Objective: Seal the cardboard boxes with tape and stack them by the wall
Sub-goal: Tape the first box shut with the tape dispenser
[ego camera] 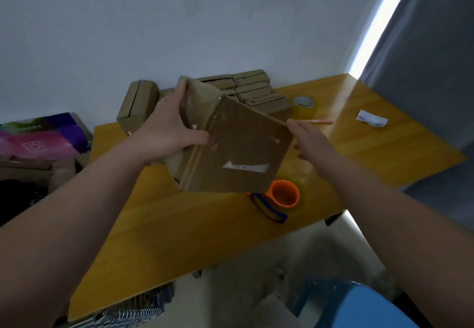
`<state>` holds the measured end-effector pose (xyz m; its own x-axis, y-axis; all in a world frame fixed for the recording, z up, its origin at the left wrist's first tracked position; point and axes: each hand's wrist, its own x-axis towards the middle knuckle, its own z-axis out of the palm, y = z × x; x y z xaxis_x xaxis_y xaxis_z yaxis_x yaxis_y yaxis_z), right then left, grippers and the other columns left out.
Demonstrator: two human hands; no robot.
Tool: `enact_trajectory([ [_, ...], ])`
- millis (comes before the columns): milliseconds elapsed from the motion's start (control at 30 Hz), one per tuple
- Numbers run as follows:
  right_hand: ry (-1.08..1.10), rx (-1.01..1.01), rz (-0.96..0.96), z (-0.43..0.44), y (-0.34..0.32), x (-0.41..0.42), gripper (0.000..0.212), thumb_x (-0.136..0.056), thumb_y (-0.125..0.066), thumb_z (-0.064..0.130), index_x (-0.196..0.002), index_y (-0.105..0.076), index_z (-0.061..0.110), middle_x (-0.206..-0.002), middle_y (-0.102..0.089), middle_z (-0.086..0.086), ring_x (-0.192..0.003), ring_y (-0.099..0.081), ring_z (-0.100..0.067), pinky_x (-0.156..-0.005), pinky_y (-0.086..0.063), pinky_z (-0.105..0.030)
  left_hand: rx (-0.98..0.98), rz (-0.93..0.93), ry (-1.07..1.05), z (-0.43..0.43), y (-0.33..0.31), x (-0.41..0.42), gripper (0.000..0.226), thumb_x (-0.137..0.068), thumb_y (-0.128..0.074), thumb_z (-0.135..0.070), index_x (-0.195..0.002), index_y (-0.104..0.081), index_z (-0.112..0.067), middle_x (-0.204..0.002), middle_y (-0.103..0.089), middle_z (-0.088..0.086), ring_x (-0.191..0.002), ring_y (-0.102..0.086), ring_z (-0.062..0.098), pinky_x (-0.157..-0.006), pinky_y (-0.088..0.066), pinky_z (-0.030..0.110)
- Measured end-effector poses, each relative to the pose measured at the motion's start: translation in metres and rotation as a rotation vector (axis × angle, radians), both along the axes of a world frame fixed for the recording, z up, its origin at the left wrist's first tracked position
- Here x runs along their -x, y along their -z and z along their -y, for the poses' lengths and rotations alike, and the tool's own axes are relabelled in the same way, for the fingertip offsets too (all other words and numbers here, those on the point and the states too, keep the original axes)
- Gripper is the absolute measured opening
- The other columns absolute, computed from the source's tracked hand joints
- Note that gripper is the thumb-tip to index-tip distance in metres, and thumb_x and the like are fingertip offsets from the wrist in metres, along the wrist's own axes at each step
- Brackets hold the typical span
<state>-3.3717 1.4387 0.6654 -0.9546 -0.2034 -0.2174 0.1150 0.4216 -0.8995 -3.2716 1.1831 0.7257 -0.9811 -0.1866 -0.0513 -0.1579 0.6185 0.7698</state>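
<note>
Asker: Stool at the bottom edge, is that nearest?

Watcher: Yes, a blue stool (359, 304) sits below the near edge of the yellow desk (179, 238). Left of it is some coiled wire (133, 315), too blurred to name.

Asker: And the task's thing?

Watcher: One cardboard box (238, 148) is held up off the desk, above its middle. It is tilted, with a broad brown face toward the camera. A glossy sheen runs along its upper left edge, and a torn white label strip (246, 167) sits low on the face. The left hand (171, 127) holds the left side, its grip curled round the edge with the thumb on the near face. The right hand (313, 138) touches the right edge, its grip spread and the fingers fairly straight.

Asker: What gets in the way?

Watcher: The box hides part of a tape dispenser (282, 197) with an orange core and blue frame, lying on the desk just below it. Beyond the right hand lie an orange pen (318, 122) and a roll of clear tape (304, 103). Farther right is a crumpled white paper (372, 120). Behind the held box a stack of boxes (256, 89) stands against the pale wall (230, 20). Another box (138, 104) stands on edge to its left. A grey curtain (431, 58) hangs at the right.

Asker: Any writing?

Watcher: A purple and pink carton (43, 138) off the desk's left end bears a square logo and small print. I cannot read it.
</note>
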Motion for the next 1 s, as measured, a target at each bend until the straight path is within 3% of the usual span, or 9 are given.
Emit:
enact_trajectory([
  [133,0.179,0.279,0.268,-0.024,-0.005,0.033,0.034,-0.099,-0.041,0.051,-0.106,-0.057,0.022,-0.100,-0.061,-0.005,-0.095,-0.059,-0.026,-0.087,-0.049,-0.043,-0.284,0.033,0.026,-0.026,0.015,0.039,0.135,-0.041,-0.082,-0.045,-0.152,-0.006,-0.039,-0.147,-0.036,0.001,-0.125,-0.047,0.024,-0.100,-0.046,0.047],
  [267,0.310,0.264,0.310,-0.068,0.009,0.081,0.030,-0.097,-0.049,0.046,-0.104,-0.062,0.020,-0.092,-0.061,-0.004,-0.085,-0.058,-0.021,-0.070,-0.046,-0.034,-0.381,0.120,0.126,-0.062,0.035,0.094,0.127,-0.053,-0.084,-0.034,-0.152,-0.005,-0.039,-0.135,-0.038,-0.007,-0.122,-0.047,0.016,-0.098,-0.046,0.036],
  [400,0.293,0.207,0.380,-0.112,0.025,0.125,0.026,-0.093,-0.055,0.044,-0.105,-0.063,0.022,-0.087,-0.063,-0.003,-0.079,-0.057,-0.019,-0.063,-0.045,-0.031,-0.339,0.113,0.136,-0.096,0.059,0.153,0.108,-0.059,-0.078,-0.035,-0.148,-0.018,-0.049,-0.141,-0.032,-0.001,-0.125,-0.041,0.023,-0.098,-0.048,0.044],
  [533,0.237,0.176,0.468,-0.153,0.034,0.169,0.040,-0.091,-0.056,0.051,-0.120,-0.059,0.024,-0.100,-0.067,-0.010,-0.085,-0.062,-0.025,-0.066,-0.050,-0.032,-0.369,0.125,0.137,-0.124,0.082,0.202,0.080,-0.072,-0.072,-0.010,-0.136,-0.040,-0.046,-0.120,-0.054,-0.008,-0.107,-0.056,0.014,-0.081,-0.054,0.030],
  [633,0.204,0.091,0.456,-0.165,0.045,0.193,0.045,-0.091,-0.059,0.049,-0.128,-0.048,0.026,-0.105,-0.063,-0.010,-0.085,-0.062,-0.028,-0.067,-0.051,-0.035,-0.336,0.190,0.132,-0.137,0.105,0.225,0.084,-0.073,-0.068,-0.007,-0.142,-0.037,-0.043,-0.124,-0.056,-0.008,-0.113,-0.055,0.017,-0.087,-0.053,0.035],
  [733,0.224,0.038,0.459,-0.162,0.055,0.206,0.047,-0.090,-0.064,0.042,-0.125,-0.044,0.018,-0.112,-0.056,-0.012,-0.090,-0.059,-0.031,-0.065,-0.054,-0.038,-0.212,0.202,0.077,-0.142,0.128,0.243,0.081,-0.080,-0.065,0.004,-0.144,-0.036,-0.036,-0.130,-0.051,-0.002,-0.118,-0.050,0.020,-0.088,-0.052,0.037],
  [800,0.277,0.063,0.483,-0.160,0.063,0.210,0.051,-0.087,-0.069,0.041,-0.122,-0.042,0.016,-0.117,-0.054,-0.012,-0.096,-0.060,-0.031,-0.073,-0.057,-0.044,-0.069,0.151,0.007,-0.143,0.140,0.252,0.070,-0.081,-0.069,-0.004,-0.140,-0.042,-0.029,-0.130,-0.052,0.002,-0.121,-0.048,0.024,-0.096,-0.048,0.045],
  [867,0.327,0.070,0.484,-0.158,0.069,0.208,0.056,-0.083,-0.072,0.044,-0.121,-0.042,0.016,-0.117,-0.056,-0.012,-0.095,-0.063,-0.030,-0.070,-0.058,-0.043,0.073,0.112,-0.115,-0.146,0.145,0.257,0.060,-0.083,-0.072,-0.020,-0.137,-0.045,-0.021,-0.128,-0.051,0.006,-0.120,-0.047,0.025,-0.099,-0.044,0.041],
  [1000,0.307,0.007,0.495,-0.148,0.077,0.195,0.061,-0.082,-0.070,0.050,-0.125,-0.043,0.015,-0.116,-0.059,-0.012,-0.088,-0.063,-0.026,-0.059,-0.052,-0.035,-0.005,0.130,-0.236,-0.158,0.141,0.254,0.056,-0.092,-0.062,-0.021,-0.141,-0.035,-0.015,-0.118,-0.056,0.006,-0.107,-0.053,0.020,-0.078,-0.044,0.029],
])
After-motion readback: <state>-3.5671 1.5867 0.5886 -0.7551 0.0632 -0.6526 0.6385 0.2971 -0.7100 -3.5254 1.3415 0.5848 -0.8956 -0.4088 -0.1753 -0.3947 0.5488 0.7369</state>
